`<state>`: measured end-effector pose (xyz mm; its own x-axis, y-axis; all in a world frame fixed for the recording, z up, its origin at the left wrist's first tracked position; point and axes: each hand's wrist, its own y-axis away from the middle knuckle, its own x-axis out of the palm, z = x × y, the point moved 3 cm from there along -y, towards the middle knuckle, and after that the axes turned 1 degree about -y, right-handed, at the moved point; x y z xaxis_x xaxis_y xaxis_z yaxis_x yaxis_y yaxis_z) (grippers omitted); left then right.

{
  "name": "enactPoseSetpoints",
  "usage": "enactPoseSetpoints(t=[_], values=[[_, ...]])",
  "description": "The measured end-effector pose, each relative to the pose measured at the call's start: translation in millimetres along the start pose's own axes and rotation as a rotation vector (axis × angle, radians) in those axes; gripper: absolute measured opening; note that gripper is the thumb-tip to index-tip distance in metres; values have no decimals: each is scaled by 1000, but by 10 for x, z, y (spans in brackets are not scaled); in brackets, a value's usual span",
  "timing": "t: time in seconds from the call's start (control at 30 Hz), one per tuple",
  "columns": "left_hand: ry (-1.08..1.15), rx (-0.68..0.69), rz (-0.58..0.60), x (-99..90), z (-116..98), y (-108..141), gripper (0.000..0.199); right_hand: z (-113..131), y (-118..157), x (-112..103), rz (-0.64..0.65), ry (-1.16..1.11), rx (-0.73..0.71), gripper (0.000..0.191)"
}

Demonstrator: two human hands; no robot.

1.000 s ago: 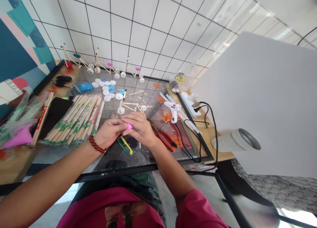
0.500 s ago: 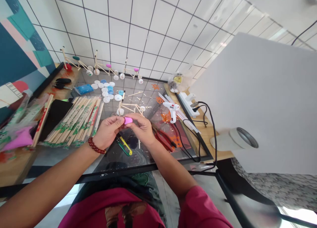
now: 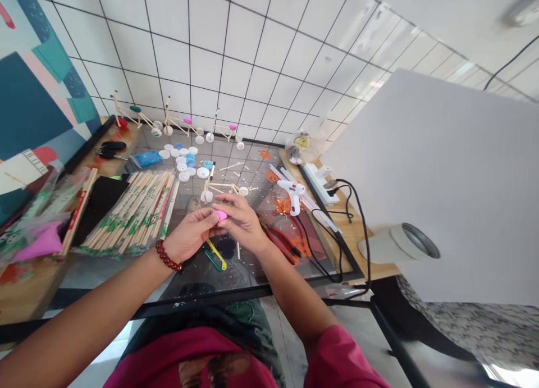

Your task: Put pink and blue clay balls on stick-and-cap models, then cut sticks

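Observation:
A small lump of pink modelling clay (image 3: 220, 215) is pinched between both my hands above the table's front part. My left hand (image 3: 191, 231), with a red bead bracelet at the wrist, has thumb and fingers closed on its left side. From the other side my right hand (image 3: 244, 225) presses it with thumb and fingertips. Just beyond them stands a little bicycle model (image 3: 221, 187) made of sticks with white bottle-cap wheels, partly hidden by my fingers. Below my hands lies a green and yellow utility knife (image 3: 216, 256). Red-handled pliers (image 3: 280, 243) lie beside my right forearm.
Finished-looking stick bicycles (image 3: 183, 121) line the wall. Bottle caps (image 3: 183, 160) and a blue packet (image 3: 147, 159) lie behind bundled chopsticks (image 3: 130, 211). A white glue gun (image 3: 292, 194), glue sticks and a power strip (image 3: 320, 181) with black cables occupy the right side. Pink clay in a bag (image 3: 40, 242) lies left.
The pink clay is turned and squeezed between my fingers, and less of it shows now. My hands sit slightly lower in the picture, as the whole view has shifted a little.

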<state>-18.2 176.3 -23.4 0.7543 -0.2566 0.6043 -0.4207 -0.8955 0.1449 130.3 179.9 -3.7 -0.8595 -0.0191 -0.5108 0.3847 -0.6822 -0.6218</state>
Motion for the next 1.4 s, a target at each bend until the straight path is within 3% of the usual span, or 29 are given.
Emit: enactPoseSetpoints(t=[0.27,0.47,0.57,0.7,1.0,1.23,1.4], values=[[-224,130,-137,-94,-44,-41,31,28,32,-34,-18,430,-92,37],[-474,240,-173,-119,-77,-38,33,56,14,6,-67,342,-83,16],[-328,166,-97,-84,-29,-39,40,53,-8,-22,-143,262,-53,13],[-166,41,-27,-66,5,-46,41,38,-18,-39,-125,232,-8,9],[-159,63,-102,-98,-62,-63,34,0,46,39,-195,231,-4,14],[-227,140,-199,-86,-13,-52,36,-2,34,35,-95,113,-84,20],[-339,142,-183,-78,-35,-38,33,4,39,84,-163,219,-48,15]])
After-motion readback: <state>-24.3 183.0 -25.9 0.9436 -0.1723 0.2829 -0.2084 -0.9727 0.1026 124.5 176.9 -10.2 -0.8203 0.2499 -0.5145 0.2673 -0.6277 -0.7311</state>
